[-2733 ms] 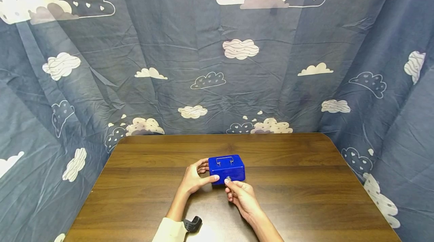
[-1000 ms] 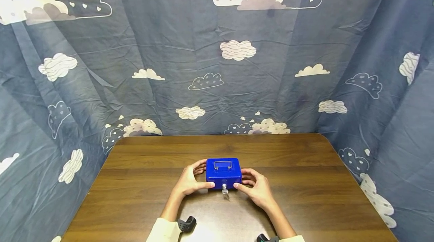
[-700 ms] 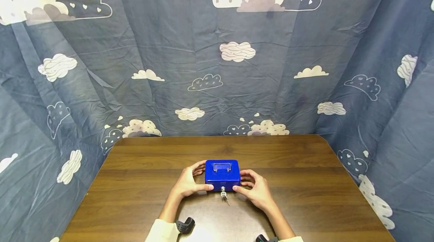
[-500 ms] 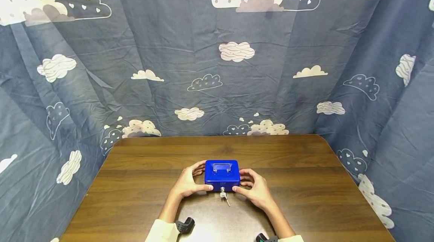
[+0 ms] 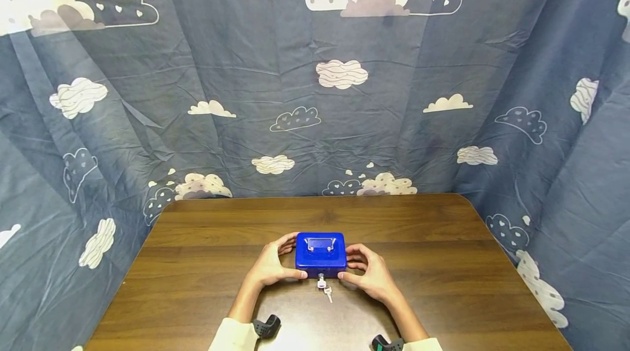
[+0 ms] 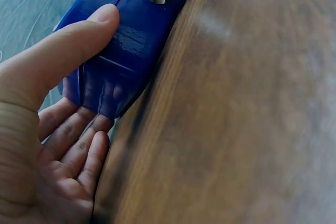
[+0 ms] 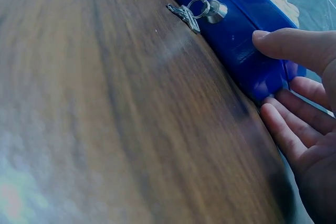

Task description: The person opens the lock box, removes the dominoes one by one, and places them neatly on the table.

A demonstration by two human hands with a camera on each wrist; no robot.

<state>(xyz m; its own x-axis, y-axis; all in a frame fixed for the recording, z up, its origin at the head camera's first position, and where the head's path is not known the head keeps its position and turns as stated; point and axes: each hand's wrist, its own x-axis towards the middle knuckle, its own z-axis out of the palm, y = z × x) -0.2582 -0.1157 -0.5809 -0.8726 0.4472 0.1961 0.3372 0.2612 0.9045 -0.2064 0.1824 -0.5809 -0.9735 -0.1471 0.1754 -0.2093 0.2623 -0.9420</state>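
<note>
A blue metal cash box [image 5: 321, 259] stands on the table with its lid closed and its front toward me. My left hand [image 5: 269, 264] grips its left side, thumb on the front face and fingers along the end. On the opposite end, my right hand [image 5: 372, 276] holds the box the same way. Between the two thumbs, a silver lock [image 7: 217, 11] shows in the right wrist view. A key is in it, and a ring with small silver keys [image 7: 185, 18] hangs from there. The wire carrying handle [image 5: 320, 241] is on the lid.
The brown wood-grain table [image 5: 197, 225] stretches out on all sides of the box. Behind and beside it hangs a grey-blue curtain [image 5: 266, 66] with cloud prints. Black bands with small devices [image 5: 267, 327] sit on both wrists.
My right hand has let go of the key at the lock and taken hold of the box's right end. The box has turned squarely to the front and come slightly nearer; the keys dangle freely.
</note>
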